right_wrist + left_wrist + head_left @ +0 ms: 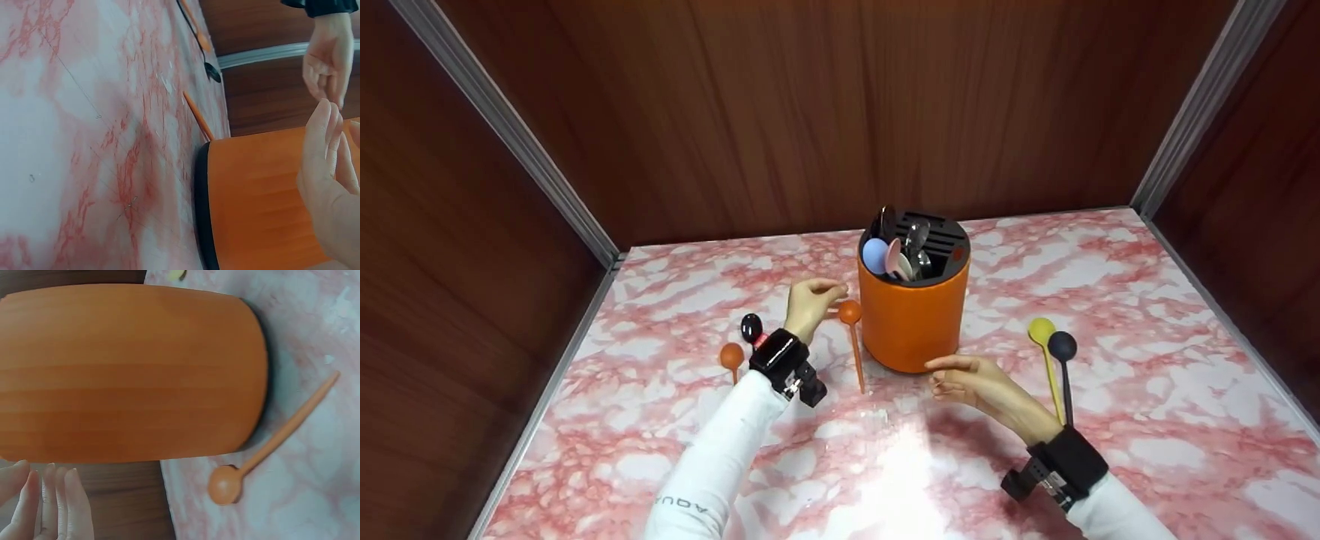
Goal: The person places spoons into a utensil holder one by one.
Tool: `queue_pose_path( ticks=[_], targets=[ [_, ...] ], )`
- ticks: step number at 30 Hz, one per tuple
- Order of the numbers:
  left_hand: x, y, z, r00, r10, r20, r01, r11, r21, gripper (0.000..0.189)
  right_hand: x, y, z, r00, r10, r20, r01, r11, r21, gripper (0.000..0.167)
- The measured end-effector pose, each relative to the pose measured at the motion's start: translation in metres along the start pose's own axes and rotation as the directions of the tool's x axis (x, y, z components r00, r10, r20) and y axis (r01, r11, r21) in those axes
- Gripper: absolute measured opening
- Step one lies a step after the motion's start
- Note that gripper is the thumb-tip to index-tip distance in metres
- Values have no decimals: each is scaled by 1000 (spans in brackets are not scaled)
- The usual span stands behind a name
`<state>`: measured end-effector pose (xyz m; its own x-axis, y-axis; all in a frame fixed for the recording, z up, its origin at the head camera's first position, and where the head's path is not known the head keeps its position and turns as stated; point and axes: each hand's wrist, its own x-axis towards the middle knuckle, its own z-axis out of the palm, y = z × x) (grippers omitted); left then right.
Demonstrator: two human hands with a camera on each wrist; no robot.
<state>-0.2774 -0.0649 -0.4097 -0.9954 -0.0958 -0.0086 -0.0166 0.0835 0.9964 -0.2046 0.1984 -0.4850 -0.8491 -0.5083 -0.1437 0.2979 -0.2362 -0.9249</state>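
L-wrist cam: orange holder (129,371) top cropped; yel. bit (175,275) unclear.

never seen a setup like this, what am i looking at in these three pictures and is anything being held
There's no machine working here, just a person's left hand and right hand, with black gear strapped on each wrist. The wide picture comes from a head camera looking down; the other two come from the wrists, so the upright orange holder looks tipped over there. Several spoons stand in it. On the marbled table, one orange spoon lies beside it; another orange spoon and a black spoon lie farther left, a yellow spoon and a dark spoon right. Neither hand appears to hold anything.
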Motion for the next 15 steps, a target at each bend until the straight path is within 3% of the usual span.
queue_pose_path(
  ticks=[9, 15],
  targets=[
    [0, -29, -2, 997, -77, -10, 77, 996, -54, 21, -2, 3, -2, 999, -34, 30, 33, 999, 30, 22],
    [0, -45, -3, 992, -130, -3, 129, 987, -97, 24, -3, 4, -1, 1000, -23, 8, 23, 1000, 20, 22]
  ],
)
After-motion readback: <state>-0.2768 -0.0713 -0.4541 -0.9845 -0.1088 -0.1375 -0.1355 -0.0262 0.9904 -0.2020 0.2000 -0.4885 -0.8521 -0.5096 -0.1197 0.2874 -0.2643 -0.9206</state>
